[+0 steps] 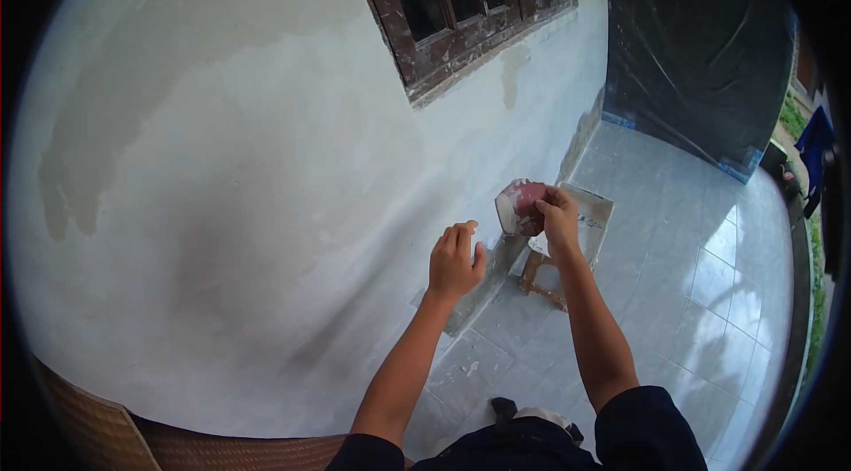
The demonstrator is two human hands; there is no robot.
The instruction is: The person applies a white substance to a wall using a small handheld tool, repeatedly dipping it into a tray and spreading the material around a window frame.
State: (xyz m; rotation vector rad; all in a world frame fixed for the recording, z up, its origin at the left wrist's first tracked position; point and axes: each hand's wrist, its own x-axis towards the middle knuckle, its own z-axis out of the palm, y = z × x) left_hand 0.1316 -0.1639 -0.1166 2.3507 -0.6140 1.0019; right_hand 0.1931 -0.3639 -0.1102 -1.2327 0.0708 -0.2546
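My right hand point(560, 219) grips a dark pink, flat putty scraper point(521, 207) by its right edge. White putty is smeared over the scraper, thickest along its left side. My left hand point(456, 263) is held up to the left of it, fingers slightly bent and thumb apart, with nothing seen in it. A gap separates that hand from the scraper. Behind and below my right hand, a pale rectangular tray point(605, 216) with white material inside rests on a small wooden stool point(530, 280). My right hand and the scraper hide part of the tray.
A white wall point(292, 143) with damp-looking patches fills the left, with a brown-framed window point(417, 54) above. Black plastic sheeting point(700, 46) hangs at the far end. Grey tiles point(647, 294) cover the floor. Woven matting point(89, 422) lies at the lower left.
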